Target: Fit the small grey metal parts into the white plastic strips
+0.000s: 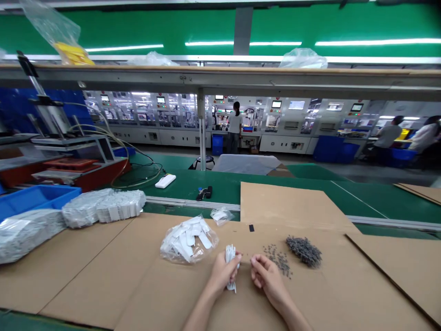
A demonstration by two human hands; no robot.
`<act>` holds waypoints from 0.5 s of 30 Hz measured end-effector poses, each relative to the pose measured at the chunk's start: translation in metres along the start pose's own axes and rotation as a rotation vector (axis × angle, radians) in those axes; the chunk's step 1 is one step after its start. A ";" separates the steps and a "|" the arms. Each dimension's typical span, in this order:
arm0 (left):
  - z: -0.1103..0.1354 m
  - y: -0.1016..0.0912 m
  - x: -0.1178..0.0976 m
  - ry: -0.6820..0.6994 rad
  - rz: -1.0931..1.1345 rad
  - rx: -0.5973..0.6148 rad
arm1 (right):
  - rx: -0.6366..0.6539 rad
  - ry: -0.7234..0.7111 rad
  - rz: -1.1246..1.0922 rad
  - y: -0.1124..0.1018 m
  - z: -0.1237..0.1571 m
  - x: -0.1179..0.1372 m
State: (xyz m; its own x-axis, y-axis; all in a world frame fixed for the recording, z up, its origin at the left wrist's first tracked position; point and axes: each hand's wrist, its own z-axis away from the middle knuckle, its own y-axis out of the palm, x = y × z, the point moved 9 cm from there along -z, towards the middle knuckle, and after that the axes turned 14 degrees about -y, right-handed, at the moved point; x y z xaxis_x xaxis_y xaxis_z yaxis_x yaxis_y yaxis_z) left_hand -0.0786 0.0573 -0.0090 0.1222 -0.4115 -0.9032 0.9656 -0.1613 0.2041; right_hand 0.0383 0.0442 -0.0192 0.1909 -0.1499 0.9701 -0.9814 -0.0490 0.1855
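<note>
My left hand [223, 272] is closed round a small stack of thin white plastic pieces [230, 254], held upright above the cardboard sheet [103, 271]. My right hand [264, 272] is right beside it, fingers curled in a pinch; what they hold is too small to name. A heap of small grey parts [304, 250] lies just beyond my right hand, with several loose grey parts [278, 259] scattered closer. A clear bag of white pieces [188, 240] rests left of my left hand.
More bagged white pieces [105, 207] and a blue bin [34, 197] sit at the left. A press-like fixture [69, 156] stands behind them. A green conveyor belt [310, 188] runs across, partly covered by cardboard. Other people work at machines far behind.
</note>
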 end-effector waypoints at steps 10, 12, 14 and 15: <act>0.004 0.010 -0.001 0.018 -0.076 0.038 | 0.009 -0.142 0.001 0.008 0.002 0.022; 0.005 0.013 -0.001 0.008 -0.083 0.047 | 0.021 -0.182 0.032 0.008 0.001 0.028; 0.006 0.016 -0.001 0.002 -0.059 0.067 | 0.035 -0.205 0.064 0.008 0.001 0.031; 0.007 0.016 -0.001 0.000 -0.032 0.076 | 0.035 -0.214 0.078 0.008 0.002 0.033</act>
State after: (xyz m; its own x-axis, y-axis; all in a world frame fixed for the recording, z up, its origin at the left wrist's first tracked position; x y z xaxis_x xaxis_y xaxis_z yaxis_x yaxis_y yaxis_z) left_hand -0.0644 0.0489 -0.0026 0.0918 -0.4052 -0.9096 0.9488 -0.2416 0.2033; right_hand 0.0362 0.0372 0.0138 0.1175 -0.3601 0.9255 -0.9929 -0.0622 0.1019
